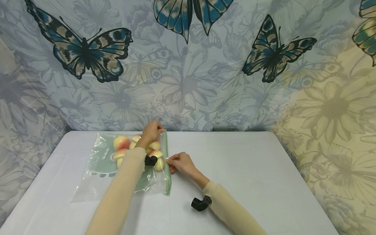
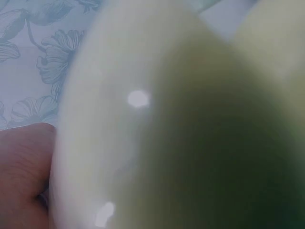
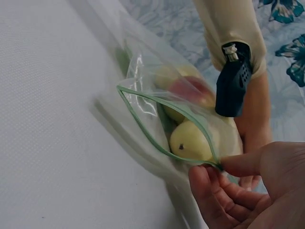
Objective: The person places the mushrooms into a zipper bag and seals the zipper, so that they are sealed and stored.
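A clear zip bag (image 1: 102,160) with a pale green print lies on the table, its green zip strip (image 1: 168,184) facing right. Several yellow-and-red fruits (image 1: 121,143) are inside. At the strip's far end, my left hand (image 1: 151,133) pinches the bag's edge, its forearm crossing over the bag. My right hand (image 1: 182,162) pinches the strip about midway between thumb and fingers. In the right wrist view the bag's mouth gapes on the near side of that pinch, a yellow fruit (image 3: 190,140) showing behind it. A blurred pale yellow surface (image 2: 109,119) fills most of the left wrist view.
The white-covered table (image 1: 235,163) extends right of the bag. A wall covering with butterflies and flowers (image 1: 188,81) stands close behind the table's back edge. Black wrist cameras (image 1: 201,203) sit on both sleeves.
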A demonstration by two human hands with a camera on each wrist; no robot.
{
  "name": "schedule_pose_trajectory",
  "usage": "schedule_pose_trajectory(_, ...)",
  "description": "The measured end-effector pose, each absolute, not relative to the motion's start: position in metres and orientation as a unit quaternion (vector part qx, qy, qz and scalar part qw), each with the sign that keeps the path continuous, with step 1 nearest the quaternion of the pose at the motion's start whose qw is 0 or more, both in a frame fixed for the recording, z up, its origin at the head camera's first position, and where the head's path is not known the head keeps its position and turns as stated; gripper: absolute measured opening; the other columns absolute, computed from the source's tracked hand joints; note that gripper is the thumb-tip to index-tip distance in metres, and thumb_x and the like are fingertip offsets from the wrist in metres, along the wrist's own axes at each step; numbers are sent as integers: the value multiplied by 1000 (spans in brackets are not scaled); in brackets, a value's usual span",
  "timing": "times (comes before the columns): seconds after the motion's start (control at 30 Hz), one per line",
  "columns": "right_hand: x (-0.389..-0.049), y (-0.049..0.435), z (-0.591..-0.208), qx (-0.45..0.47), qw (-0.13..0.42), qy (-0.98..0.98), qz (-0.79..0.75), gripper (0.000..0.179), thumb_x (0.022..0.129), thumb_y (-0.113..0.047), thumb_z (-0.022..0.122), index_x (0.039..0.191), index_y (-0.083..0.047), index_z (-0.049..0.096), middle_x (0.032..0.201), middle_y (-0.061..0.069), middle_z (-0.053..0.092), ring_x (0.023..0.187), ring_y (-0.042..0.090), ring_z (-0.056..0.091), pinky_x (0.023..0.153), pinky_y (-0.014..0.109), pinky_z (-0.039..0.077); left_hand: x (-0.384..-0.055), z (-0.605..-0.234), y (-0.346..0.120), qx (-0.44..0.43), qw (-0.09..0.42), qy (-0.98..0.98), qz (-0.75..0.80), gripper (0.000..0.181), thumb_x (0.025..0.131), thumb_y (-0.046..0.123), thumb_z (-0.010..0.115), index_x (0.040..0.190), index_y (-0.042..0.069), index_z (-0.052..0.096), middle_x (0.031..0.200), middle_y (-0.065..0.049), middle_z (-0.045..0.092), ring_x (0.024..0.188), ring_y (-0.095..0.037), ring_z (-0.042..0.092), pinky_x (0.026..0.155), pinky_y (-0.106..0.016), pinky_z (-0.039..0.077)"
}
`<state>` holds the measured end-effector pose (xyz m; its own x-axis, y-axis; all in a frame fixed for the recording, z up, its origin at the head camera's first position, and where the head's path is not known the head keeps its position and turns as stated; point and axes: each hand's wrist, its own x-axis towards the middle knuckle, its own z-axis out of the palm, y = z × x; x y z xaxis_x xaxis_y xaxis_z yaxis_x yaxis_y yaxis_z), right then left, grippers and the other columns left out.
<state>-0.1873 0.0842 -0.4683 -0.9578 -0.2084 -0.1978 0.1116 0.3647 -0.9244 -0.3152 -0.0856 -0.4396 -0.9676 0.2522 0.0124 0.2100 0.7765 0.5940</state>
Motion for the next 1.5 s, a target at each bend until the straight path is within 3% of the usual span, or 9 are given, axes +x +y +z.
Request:
schedule_pose_trajectory(0.27,-177,88,-470,-42,145,812,-563,22,91,-13,68,94,8,72,68,16,70,54,20,68,55,30,57,-314,-440,-84,112,30,942,315,20,96,17,63,101,1,74,96,-12,71,84,-26,63,75,-42,51)
schedule_pose_trajectory(0.63,-156,95,-472,-60,166,801,-572,21,92,-12,67,93,9,70,65,13,68,53,16,67,55,30,57,-314,-440,-83,110,26,939,326,20,97,16,61,102,1,73,99,-13,71,81,-25,62,71,-40,50)
schedule_pose_trajectory(1.03,-136,101,-473,-78,181,793,-577,20,91,-12,69,87,7,71,65,17,68,54,18,66,55,31,58,-317,-442,-83,110,19,941,321,21,97,18,63,102,1,73,99,-14,71,83,-26,63,73,-41,51)
schedule_pose_trajectory(1.5,-114,103,-473,-88,207,793,-566,20,91,-13,69,81,4,70,66,10,69,55,17,67,54,29,57,-315,-442,-82,101,15,939,327,19,96,17,63,100,2,74,99,-13,71,82,-25,62,73,-41,50)
